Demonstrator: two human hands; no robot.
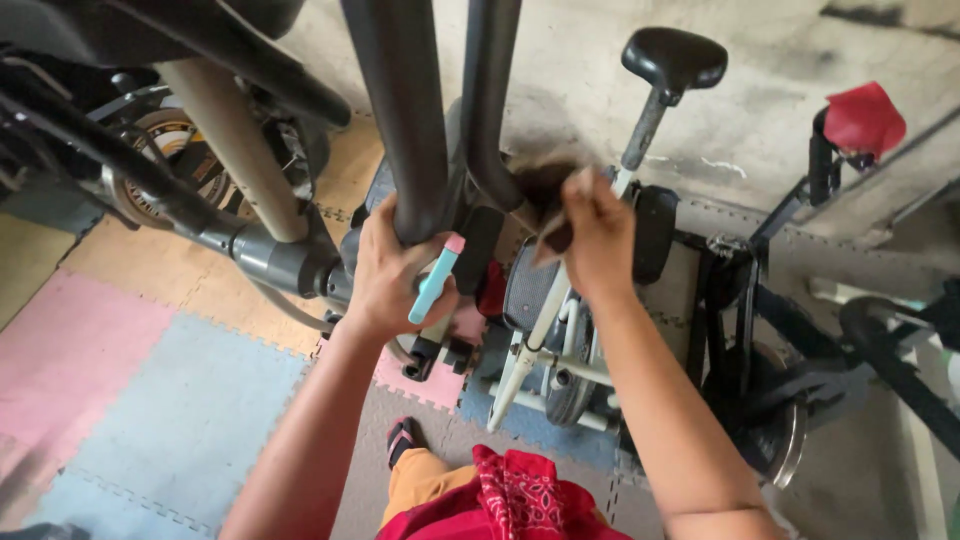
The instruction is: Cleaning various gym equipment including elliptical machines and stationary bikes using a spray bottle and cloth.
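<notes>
It was a home workout corner: foam puzzle mats [150, 400] lay beneath an exercise bike [560, 330], bare concrete wall [780, 60] behind it.

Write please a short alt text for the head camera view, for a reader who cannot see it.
Seen from above, a person's left hand grips a dark handlebar of an exercise machine while holding a light blue bottle, and the right hand presses a dark cloth against the other bar. Coloured foam mats cover the floor.

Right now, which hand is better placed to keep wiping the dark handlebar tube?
Probably the right hand: it presses a brown cloth against the curved tube. The left hand grips the neighbouring tube and holds a light blue tool, so it isn't free.
</notes>
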